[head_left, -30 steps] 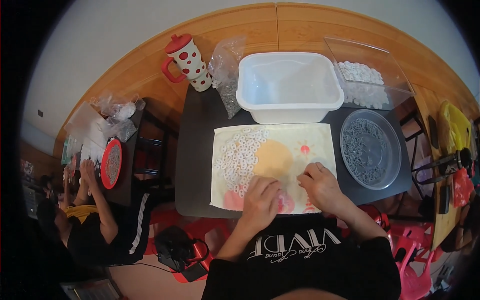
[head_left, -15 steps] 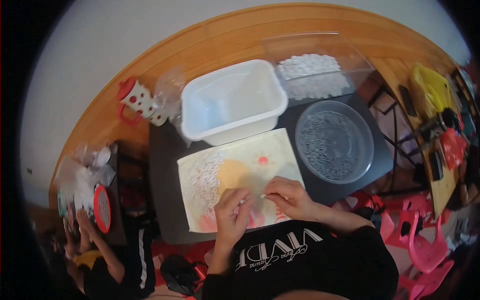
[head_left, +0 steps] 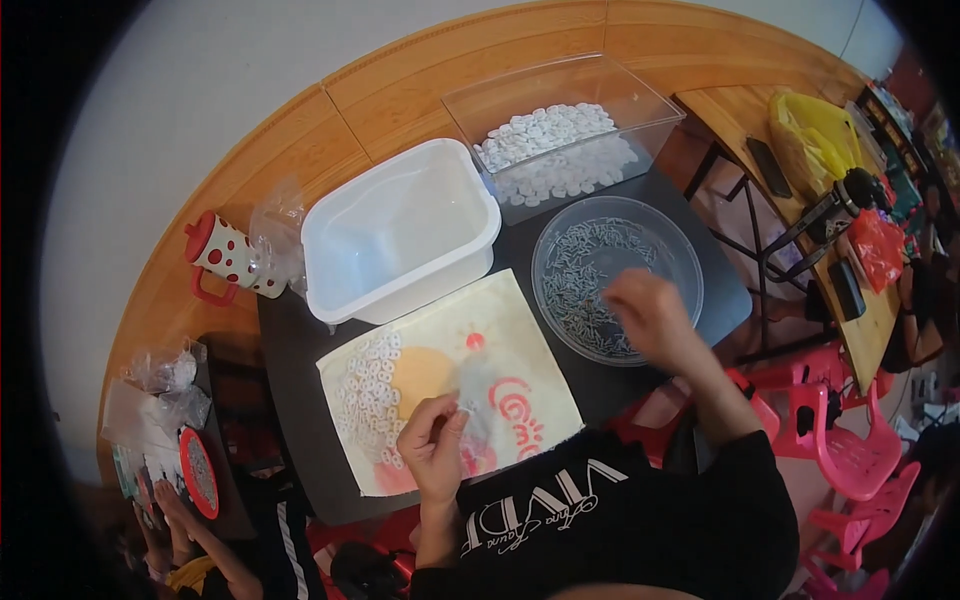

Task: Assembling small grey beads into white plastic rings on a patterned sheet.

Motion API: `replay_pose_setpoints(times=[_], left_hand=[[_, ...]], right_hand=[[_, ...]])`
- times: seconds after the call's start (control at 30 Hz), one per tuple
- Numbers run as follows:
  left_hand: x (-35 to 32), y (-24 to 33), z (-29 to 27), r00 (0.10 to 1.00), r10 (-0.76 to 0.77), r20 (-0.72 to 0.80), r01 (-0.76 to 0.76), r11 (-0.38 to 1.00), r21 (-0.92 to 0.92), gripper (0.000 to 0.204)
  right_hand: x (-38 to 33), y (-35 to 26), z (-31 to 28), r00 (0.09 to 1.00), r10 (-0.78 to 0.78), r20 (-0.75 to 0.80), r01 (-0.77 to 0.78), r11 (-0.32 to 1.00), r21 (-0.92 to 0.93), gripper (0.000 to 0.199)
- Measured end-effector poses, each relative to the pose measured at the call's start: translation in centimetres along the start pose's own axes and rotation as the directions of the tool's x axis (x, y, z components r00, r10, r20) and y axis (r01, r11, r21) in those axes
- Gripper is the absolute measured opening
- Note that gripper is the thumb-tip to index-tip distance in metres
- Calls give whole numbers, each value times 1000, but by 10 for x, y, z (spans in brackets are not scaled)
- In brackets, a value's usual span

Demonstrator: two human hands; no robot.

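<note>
A cream cloth (head_left: 520, 330) with an orange disc and red print lies on the black table (head_left: 290, 380); several white rings (head_left: 365, 400) cover its left part. My left hand (head_left: 435, 450) rests on the cloth's near edge, fingers pinched on a small white ring. My right hand (head_left: 650, 315), blurred, hovers over the near rim of a round clear bowl (head_left: 560, 240) of small grey pieces; whether it holds anything is unclear.
An empty white tub (head_left: 400, 235) stands behind the cloth, a clear box (head_left: 560, 150) of white rings beyond it. A red-dotted jug (head_left: 225, 260) sits at the far left. Pink chairs (head_left: 850, 440) stand right. Another person (head_left: 215, 560) is at lower left.
My right hand has left the cloth and swung right, over the clear bowl. My left hand stays on the cloth. The view has tilted and shifted.
</note>
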State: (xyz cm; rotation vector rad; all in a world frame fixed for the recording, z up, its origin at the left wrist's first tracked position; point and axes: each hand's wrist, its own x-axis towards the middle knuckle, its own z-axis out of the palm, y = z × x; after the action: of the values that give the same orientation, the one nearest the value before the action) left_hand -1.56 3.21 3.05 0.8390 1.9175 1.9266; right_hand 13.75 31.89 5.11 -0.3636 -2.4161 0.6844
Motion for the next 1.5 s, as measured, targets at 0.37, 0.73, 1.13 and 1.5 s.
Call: replay_pose_setpoints(times=[0.37, 0.73, 1.13, 1.5], left_hand=[[-1, -2, 5, 993, -105, 47, 106, 994, -23, 12], [1, -11, 2, 981, -188, -48, 177, 969, -173, 20], [-1, -11, 8, 991, -130, -13, 110, 878, -465, 12], [-12, -17, 1, 985, -164, -47, 124, 878, -463, 13]], right_hand=[[1, 20, 1, 965, 48, 259, 69, 902, -425, 16], [5, 1, 1, 982, 24, 187, 36, 951, -308, 18], [-3, -110, 89, 992, -26, 120, -67, 703, 708, 13], [-11, -121, 115, 992, -48, 117, -47, 720, 693, 11]])
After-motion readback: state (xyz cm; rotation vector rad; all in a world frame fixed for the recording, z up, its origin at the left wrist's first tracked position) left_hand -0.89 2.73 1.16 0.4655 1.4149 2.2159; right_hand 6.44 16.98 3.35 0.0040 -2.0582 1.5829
